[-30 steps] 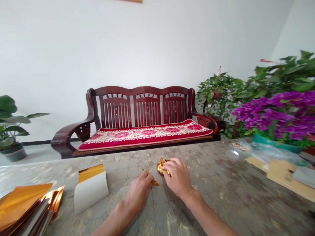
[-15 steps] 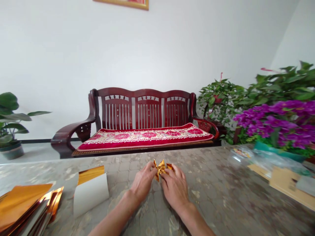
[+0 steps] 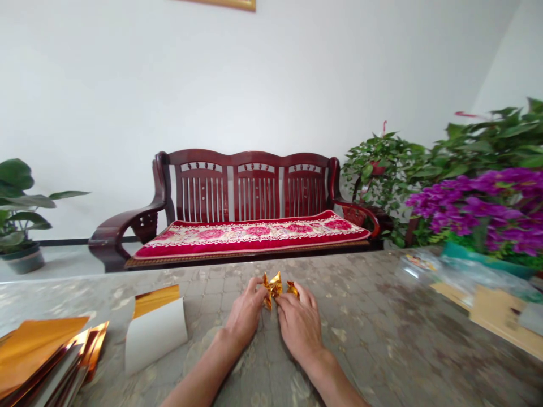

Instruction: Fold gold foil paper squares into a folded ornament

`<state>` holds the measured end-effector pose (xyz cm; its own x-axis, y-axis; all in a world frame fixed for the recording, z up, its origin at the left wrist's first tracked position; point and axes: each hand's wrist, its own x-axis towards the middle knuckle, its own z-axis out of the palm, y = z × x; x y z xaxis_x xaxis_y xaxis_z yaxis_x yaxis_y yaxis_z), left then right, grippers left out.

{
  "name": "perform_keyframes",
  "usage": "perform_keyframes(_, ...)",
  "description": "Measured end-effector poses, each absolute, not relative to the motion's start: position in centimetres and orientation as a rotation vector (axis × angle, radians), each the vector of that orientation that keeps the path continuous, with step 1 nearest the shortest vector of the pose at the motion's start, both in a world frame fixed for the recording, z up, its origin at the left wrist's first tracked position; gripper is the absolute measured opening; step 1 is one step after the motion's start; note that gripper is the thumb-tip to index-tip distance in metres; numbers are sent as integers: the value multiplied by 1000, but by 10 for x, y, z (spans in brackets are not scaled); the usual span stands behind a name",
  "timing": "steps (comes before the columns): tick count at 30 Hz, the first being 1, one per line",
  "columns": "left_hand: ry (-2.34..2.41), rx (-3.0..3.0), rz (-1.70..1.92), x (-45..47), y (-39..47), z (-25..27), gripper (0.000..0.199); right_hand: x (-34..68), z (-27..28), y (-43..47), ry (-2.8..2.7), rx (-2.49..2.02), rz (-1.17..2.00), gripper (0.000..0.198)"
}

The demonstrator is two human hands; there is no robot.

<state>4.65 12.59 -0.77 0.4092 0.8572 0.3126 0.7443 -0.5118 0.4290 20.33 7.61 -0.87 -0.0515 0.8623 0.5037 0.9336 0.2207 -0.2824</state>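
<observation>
A shiny gold piece of folded foil paper (image 3: 276,285) sits at the middle of the table, with points sticking up from it. My left hand (image 3: 246,311) grips its left side between thumb and fingers. On the right side, my right hand (image 3: 299,320) has its fingers closed over the foil, hiding part of it. Left of my hands lies a curled gold sheet (image 3: 156,299) with its white back (image 3: 156,337) turned partly up. A stack of gold foil sheets (image 3: 40,350) rests at the near left corner.
The table (image 3: 373,328) has a grey patterned cover. At its right stand purple flowers in a teal pot (image 3: 483,260), beside clear plastic packaging (image 3: 418,264) and brown cardboard (image 3: 500,316). Beyond the table is a wooden bench (image 3: 254,186) with a red floral cushion (image 3: 250,247).
Both hands and the gold foil have shifted very slightly left and away. The view has tilted a little. The grip looks the same.
</observation>
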Motion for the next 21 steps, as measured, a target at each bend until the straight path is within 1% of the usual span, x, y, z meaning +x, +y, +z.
perform_keyframes(4, 1439, 2419, 775, 45, 127, -10, 28, 203, -13, 77, -1941, -1653, -158, 36)
perform_keyframes(9, 1506, 2364, 830, 43, 130, -12, 26, 202, -11, 80, -1938, -1656, -184, 37)
perform_keyframes(21, 1608, 2356, 871, 40, 131, -9, 20, 200, -12, 87, -2002, -1678, -148, 33)
